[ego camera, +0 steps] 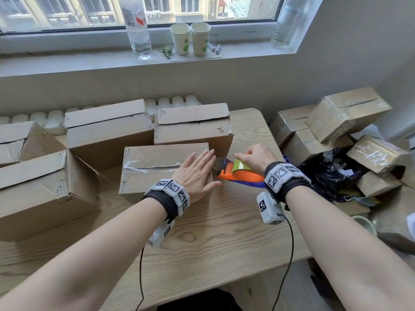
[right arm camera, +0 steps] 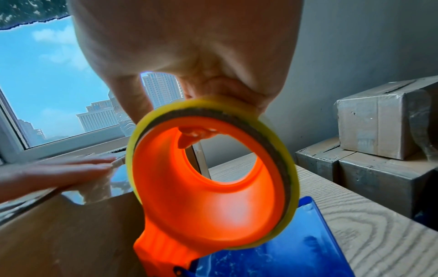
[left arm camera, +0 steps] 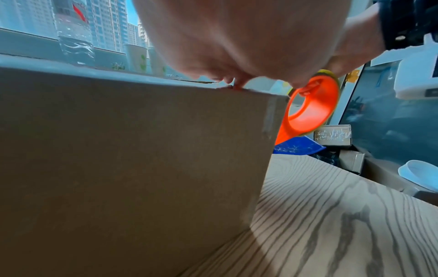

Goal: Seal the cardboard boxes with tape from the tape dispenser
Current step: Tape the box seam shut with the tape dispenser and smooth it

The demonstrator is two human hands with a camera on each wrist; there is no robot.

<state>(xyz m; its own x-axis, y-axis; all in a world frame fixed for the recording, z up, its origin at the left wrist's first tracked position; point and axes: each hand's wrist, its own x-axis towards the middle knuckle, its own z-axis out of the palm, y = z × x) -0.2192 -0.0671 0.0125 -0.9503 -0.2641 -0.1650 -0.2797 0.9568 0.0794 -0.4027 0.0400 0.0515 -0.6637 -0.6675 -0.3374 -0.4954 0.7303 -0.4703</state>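
A small cardboard box (ego camera: pixel 155 167) sits mid-table with clear tape along its top seam. My left hand (ego camera: pixel 197 171) lies flat on the box's right end, fingers straight, pressing the tape near the edge. My right hand (ego camera: pixel 258 156) grips the orange tape dispenser (ego camera: pixel 240 173) with its yellow-green roll, just off the box's right edge; a strip of tape runs from it to the box. In the right wrist view the fingers curl over the roll of the dispenser (right arm camera: pixel 213 180), and the left hand's fingers (right arm camera: pixel 71 168) lie on the tape. The box's near wall (left arm camera: pixel 130 159) fills the left wrist view.
Several more cardboard boxes (ego camera: pixel 107 129) stand behind and left on the wooden table (ego camera: pixel 213 239). A heap of taped boxes (ego camera: pixel 345 113) and a dark plastic bag (ego camera: pixel 330 173) lie to the right. Bottles and paper cups (ego camera: pixel 190 38) stand on the windowsill.
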